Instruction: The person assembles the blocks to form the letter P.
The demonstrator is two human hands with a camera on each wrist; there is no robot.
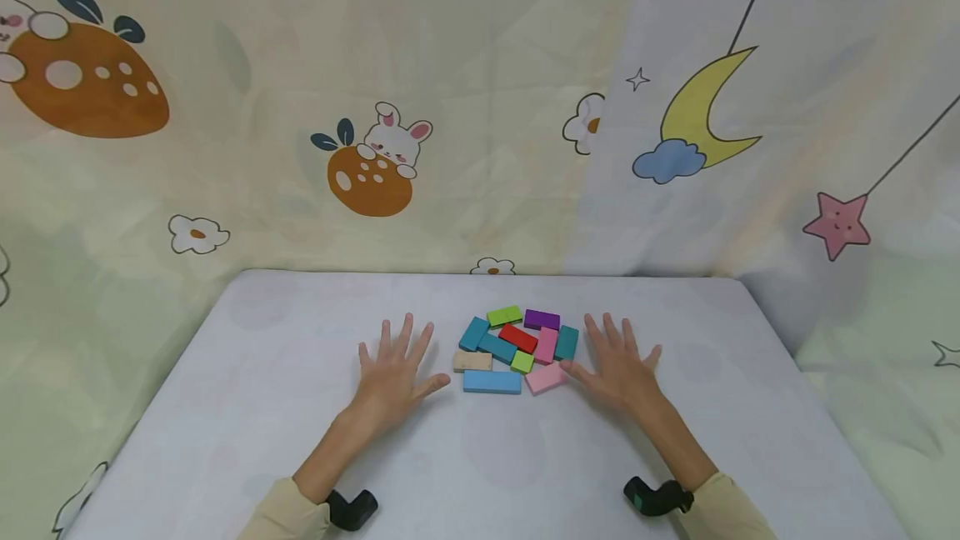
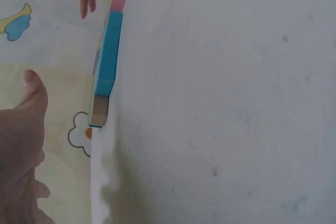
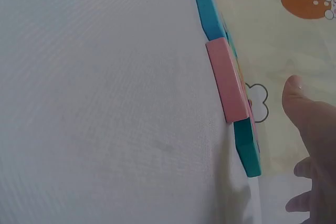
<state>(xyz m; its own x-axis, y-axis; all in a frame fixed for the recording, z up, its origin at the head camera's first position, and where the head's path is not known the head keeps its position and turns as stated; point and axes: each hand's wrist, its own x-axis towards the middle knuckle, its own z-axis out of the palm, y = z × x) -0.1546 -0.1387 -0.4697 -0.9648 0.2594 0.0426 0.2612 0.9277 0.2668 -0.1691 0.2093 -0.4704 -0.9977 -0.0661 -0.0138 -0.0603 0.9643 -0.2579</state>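
Observation:
Several coloured rectangular blocks lie flat in a loose cluster mid-table. At the front are a light blue block and a pink block; a tan block is at the left, a teal block at the right. A red block sits in the middle, a purple block behind it. My left hand is spread left of the cluster, thumb toward the tan block, holding nothing. My right hand spreads on the other side; its thumb tip overlaps the front pink block in the head view.
The white table reaches back to a printed cloth backdrop behind it. Each wrist wears a black camera, the left camera and the right camera, near beige sleeves.

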